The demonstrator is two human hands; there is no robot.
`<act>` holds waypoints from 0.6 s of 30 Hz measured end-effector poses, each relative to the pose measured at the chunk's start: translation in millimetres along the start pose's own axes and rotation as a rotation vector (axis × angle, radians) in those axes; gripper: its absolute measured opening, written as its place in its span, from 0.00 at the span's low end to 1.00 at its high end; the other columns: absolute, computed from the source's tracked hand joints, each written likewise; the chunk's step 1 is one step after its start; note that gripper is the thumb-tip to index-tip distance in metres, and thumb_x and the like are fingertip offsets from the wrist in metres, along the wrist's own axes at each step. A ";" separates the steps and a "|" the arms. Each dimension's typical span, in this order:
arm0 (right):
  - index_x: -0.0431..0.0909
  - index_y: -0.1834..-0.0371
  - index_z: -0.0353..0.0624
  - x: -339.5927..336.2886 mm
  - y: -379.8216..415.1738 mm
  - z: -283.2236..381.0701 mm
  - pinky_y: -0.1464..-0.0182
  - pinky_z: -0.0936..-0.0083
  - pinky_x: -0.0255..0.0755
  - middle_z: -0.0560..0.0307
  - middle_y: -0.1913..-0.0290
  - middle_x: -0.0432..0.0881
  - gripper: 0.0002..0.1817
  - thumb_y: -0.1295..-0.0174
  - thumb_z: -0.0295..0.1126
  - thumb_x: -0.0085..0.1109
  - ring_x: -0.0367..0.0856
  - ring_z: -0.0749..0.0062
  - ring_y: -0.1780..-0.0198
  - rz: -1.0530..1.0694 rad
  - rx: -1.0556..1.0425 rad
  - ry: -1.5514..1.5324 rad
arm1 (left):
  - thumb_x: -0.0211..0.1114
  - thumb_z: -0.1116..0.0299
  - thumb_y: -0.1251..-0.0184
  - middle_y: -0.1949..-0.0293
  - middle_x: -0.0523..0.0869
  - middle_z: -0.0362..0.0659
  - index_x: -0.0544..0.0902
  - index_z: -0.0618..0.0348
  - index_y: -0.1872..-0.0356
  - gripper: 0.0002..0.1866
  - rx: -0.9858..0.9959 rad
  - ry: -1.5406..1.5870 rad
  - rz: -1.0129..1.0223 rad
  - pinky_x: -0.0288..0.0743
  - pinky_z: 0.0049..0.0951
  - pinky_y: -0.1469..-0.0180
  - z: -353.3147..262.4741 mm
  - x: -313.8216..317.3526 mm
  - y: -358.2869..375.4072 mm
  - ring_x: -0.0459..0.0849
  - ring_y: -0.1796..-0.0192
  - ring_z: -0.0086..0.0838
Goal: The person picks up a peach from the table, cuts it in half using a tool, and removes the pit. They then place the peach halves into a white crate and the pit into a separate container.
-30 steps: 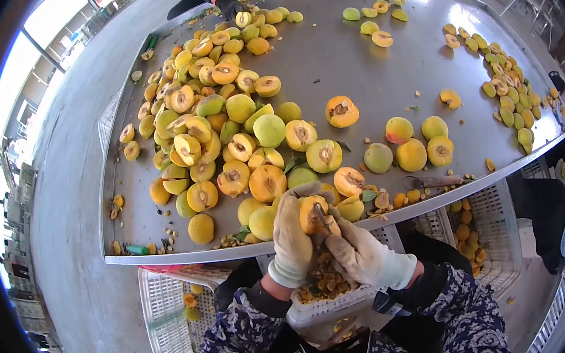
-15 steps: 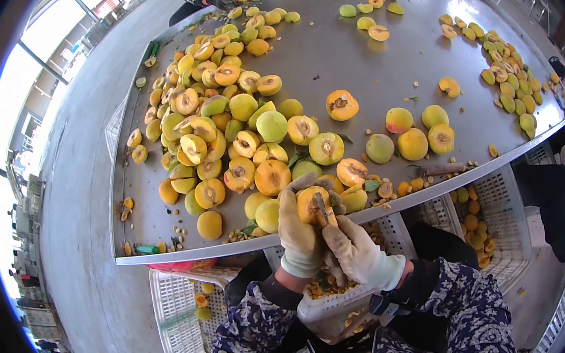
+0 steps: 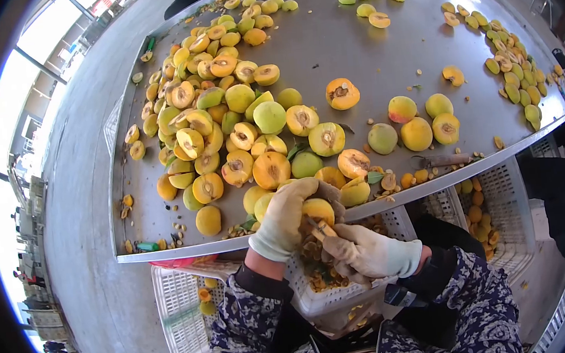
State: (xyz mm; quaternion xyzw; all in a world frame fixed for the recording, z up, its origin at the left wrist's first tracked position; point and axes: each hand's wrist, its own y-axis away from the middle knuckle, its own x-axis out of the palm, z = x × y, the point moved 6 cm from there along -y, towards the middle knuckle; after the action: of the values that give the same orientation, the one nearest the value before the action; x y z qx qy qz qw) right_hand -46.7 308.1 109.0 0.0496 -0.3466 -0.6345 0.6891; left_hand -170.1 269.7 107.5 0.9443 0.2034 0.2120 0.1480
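My gloved left hand (image 3: 286, 222) is closed around a yellow peach (image 3: 319, 209) at the front edge of the metal table. My gloved right hand (image 3: 376, 250) grips a small knife (image 3: 325, 228) with a wooden-looking handle, its blade against the lower side of the peach. Part of the peach is hidden by the left fingers. Just beyond my hands lies a big heap of peaches (image 3: 272, 169), many cut in half with pits or hollows showing. Below my hands stands a white crate (image 3: 398, 227) with yellow-brown pieces in it.
The metal table (image 3: 298, 47) has a raised rim. Another knife-like tool (image 3: 446, 160) lies near its front edge. Peach halves (image 3: 516, 79) are piled at the right. White crates (image 3: 174, 320) stand below the table. A person's dark-clothed leg (image 3: 552, 186) shows at the right.
Both hands have come down slightly towards me with the peach and knife. The peach has turned, so its cut face shows less. The far person's hand has moved out of view.
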 end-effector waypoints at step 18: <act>0.75 0.61 0.38 9.7 12.7 9.4 0.92 0.89 0.59 0.64 0.82 0.71 0.27 0.27 0.55 0.44 0.61 0.85 0.93 0.503 -0.032 -0.899 | 0.48 0.48 0.24 0.46 0.79 0.53 0.66 0.63 0.35 0.30 0.519 -0.046 0.045 0.73 0.31 0.41 -10.1 23.7 21.1 0.79 0.45 0.30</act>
State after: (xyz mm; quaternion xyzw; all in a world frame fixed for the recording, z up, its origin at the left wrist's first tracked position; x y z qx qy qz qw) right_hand -41.5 305.2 126.5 -0.3234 -0.6001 -0.4128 0.6041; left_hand -148.3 263.8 132.1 0.9596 0.2266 0.1343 -0.0994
